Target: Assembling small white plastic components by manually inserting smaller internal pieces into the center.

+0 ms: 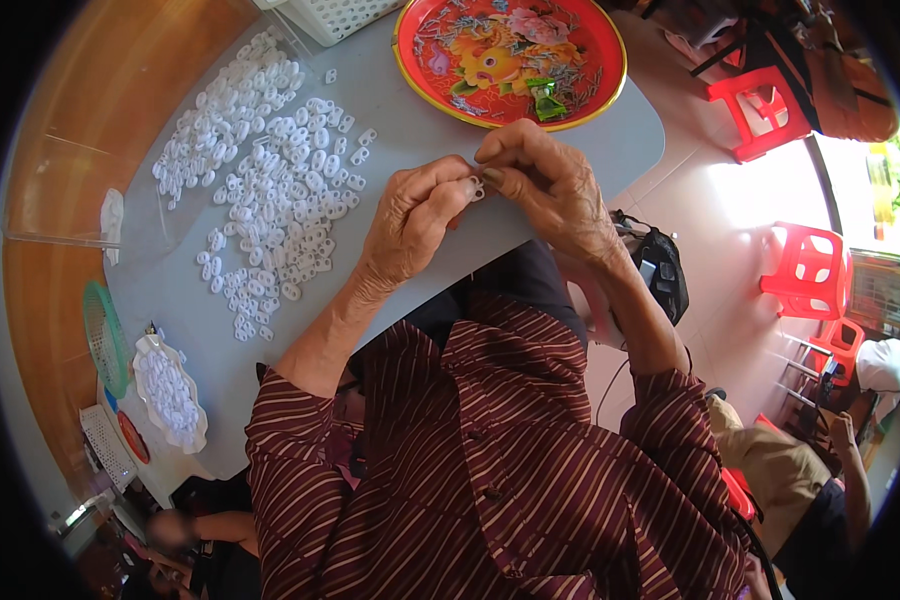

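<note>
Above the table's near edge, my left hand (416,215) pinches a small white plastic piece with holes (478,188) between thumb and forefinger. Close against it is my right hand (555,185), its thumb and forefinger drawn together at the piece; anything between those fingertips is too small to make out. To the left of my hands lies a spread heap of similar white oval plastic pieces (280,200). Beyond my right hand stands a round red tray (407,75) with a gold rim and a flower-and-fish picture, scattered with many thin grey bits (467,103) and a green wrapped item (545,100).
The grey table (370,85) bears a white basket (342,15) at the back and a scalloped dish (198,425) of white pieces at the left. A green basket (105,335) stands beyond. Red stools (810,270) and a black bag (660,270) are on the right; other people sit nearby.
</note>
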Demonstrator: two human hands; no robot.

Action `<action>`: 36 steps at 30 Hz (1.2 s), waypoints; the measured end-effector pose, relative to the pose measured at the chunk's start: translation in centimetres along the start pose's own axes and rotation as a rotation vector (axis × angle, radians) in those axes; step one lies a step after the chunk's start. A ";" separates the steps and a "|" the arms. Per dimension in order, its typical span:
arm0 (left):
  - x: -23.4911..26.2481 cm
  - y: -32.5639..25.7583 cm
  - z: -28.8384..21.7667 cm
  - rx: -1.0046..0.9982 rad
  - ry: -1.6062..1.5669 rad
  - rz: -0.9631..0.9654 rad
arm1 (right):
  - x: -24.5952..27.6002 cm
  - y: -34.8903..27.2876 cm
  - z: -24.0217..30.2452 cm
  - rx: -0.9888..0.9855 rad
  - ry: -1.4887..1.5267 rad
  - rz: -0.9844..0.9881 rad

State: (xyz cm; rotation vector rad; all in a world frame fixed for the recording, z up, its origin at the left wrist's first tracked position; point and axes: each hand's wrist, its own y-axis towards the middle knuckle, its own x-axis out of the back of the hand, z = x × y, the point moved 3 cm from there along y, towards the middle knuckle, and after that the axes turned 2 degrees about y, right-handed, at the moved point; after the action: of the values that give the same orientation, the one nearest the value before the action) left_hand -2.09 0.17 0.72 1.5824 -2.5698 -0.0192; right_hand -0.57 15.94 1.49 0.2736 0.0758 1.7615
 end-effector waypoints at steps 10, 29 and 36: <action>-0.4 0.0 0.3 -0.023 0.018 0.002 | 0.0 -0.2 -0.4 -0.006 0.041 -0.047; -0.9 -0.2 -0.3 -0.096 0.093 -0.041 | -0.3 -0.1 0.1 0.128 -0.123 -0.118; -0.3 -0.2 0.2 -0.065 0.083 -0.072 | 0.2 -0.3 -0.1 -0.040 0.021 -0.052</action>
State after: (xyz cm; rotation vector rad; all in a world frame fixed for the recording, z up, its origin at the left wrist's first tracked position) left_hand -1.77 0.37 0.45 1.6162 -2.4242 -0.0429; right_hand -0.34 16.18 1.34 0.2225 0.0623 1.7125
